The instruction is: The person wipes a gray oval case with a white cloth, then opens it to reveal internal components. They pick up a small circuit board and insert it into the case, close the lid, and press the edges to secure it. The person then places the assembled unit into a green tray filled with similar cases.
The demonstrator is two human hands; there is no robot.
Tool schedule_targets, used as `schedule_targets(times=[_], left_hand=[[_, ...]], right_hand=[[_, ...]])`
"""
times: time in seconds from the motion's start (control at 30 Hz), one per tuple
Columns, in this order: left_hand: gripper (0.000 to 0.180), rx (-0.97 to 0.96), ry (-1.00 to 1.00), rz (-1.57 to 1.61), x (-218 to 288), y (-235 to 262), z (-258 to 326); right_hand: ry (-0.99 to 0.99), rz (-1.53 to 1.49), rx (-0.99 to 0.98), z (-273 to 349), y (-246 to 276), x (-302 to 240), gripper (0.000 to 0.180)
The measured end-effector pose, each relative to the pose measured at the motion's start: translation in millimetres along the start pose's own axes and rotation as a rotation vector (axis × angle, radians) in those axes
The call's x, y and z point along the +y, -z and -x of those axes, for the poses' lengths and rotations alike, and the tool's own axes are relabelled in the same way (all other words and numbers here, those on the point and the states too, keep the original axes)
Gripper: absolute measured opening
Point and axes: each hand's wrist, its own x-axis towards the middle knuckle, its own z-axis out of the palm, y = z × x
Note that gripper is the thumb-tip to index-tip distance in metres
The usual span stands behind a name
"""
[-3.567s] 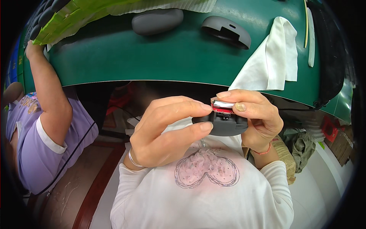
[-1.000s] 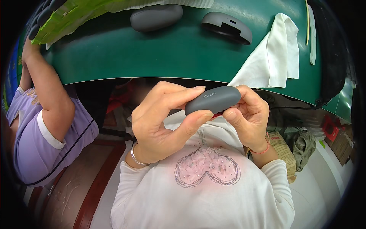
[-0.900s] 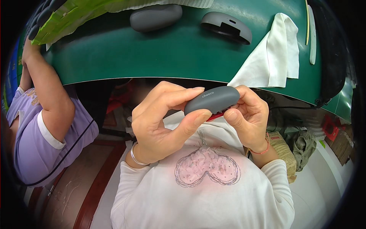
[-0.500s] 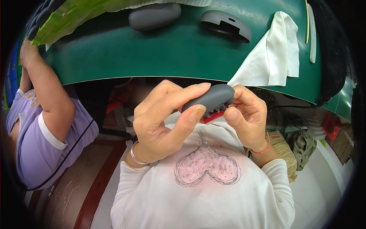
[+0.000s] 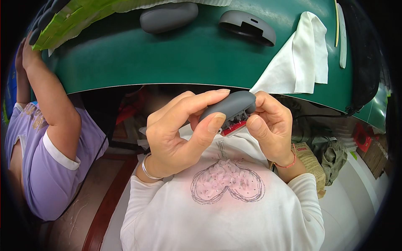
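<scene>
In front of my chest I hold a dark grey rounded plastic shell (image 5: 232,104), tilted so its underside faces me. Thin pegs and a red part (image 5: 233,128) show along that underside. The fingers of my left hand (image 5: 178,129) lie over the shell's top, with the thumb at its lower left edge. At the other end, my right hand (image 5: 272,125) pinches the shell's right tip between thumb and fingers. On the table beyond are a closed-looking grey rounded shell (image 5: 169,17) and an upturned grey shell piece (image 5: 248,27) with a cut-out rim.
A white cloth (image 5: 299,58) hangs over the front edge of the green table (image 5: 138,67). Far left, a row of dark shells (image 5: 46,14) rests on bright green packing (image 5: 75,25). A co-worker in a purple top (image 5: 54,167) sits close on my left. Bags (image 5: 310,165) stand below right.
The shell has tipped slightly, and more of its pegs and red part show. My hands keep their hold. At left, the co-worker's arm and body have shifted a little.
</scene>
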Motion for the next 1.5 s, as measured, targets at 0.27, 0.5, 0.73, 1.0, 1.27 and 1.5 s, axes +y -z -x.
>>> schedule_targets(times=[0.27,0.5,0.73,1.0,1.27,1.5], left_hand=[[0.031,-0.01,-0.193,-0.134,-4,-1,-3],[0.033,0.008,-0.084,-0.089,-1,1,0],[0.037,0.014,-0.212,-0.178,-2,-2,-3],[0.045,-0.056,-0.156,-0.182,4,-9,3],[0.047,-0.02,-0.416,-0.425,1,-7,10],[0.043,0.049,-0.475,-0.389,-5,-10,14]], right_hand=[[-0.016,0.195,0.011,-1,-3,-8,0.021],[-0.006,0.238,0.031,0,-2,-7,0.025],[-0.039,0.165,0.01,1,5,-11,0.03],[0.208,0.435,0.022,2,6,-11,0.023],[0.018,0.229,0.018,0,7,-12,0.062],[0.078,0.162,-0.076,1,11,-10,0.048]])
